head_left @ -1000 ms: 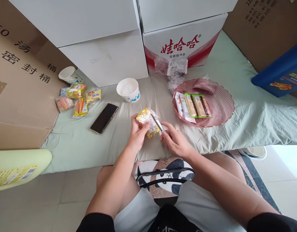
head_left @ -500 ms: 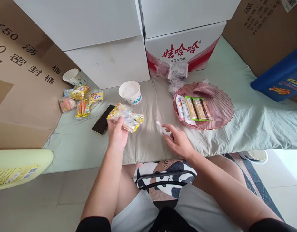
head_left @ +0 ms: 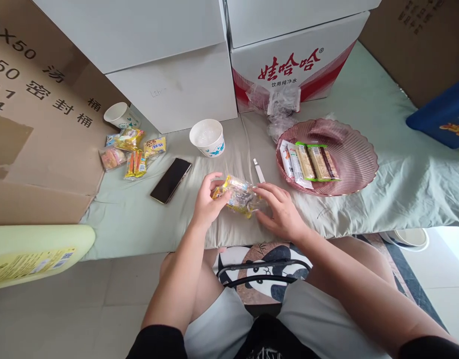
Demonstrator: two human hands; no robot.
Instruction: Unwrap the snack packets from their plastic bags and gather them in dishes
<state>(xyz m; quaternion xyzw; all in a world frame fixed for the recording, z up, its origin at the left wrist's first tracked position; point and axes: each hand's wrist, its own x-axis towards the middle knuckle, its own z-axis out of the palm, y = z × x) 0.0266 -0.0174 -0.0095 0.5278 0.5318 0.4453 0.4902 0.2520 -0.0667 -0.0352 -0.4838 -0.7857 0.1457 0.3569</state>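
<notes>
Head view: crinkled clear plastic packet with yellow printed edges (head_left: 238,193), shiny and creased, contents unclear, between both hands near the front of the pale green cloth-covered surface (head_left: 128,219). Left hand (head_left: 209,202) closed on its left end, thumb on top. Right hand (head_left: 281,212) half curled, fingers at the right end (firm pinch or just touching, can't tell). Slim white tool (head_left: 258,170) lies just beyond the right fingers.

Writing: red 娃哈哈 with 饮用纯净水 under it on the white and red carton (head_left: 334,55); 汤 and 密封桶 on the brown cardboard box (head_left: 38,164), left. Packet print too small to read.

Edges: cloth's front edge runs close below the hands. Black rectangular phone (head_left: 171,180) near the left hand; white paper bowl with blue print (head_left: 207,144) beyond it; pink ribbed glass plate (head_left: 358,167) near the right hand. Strip of cloth separates phone and packet.
</notes>
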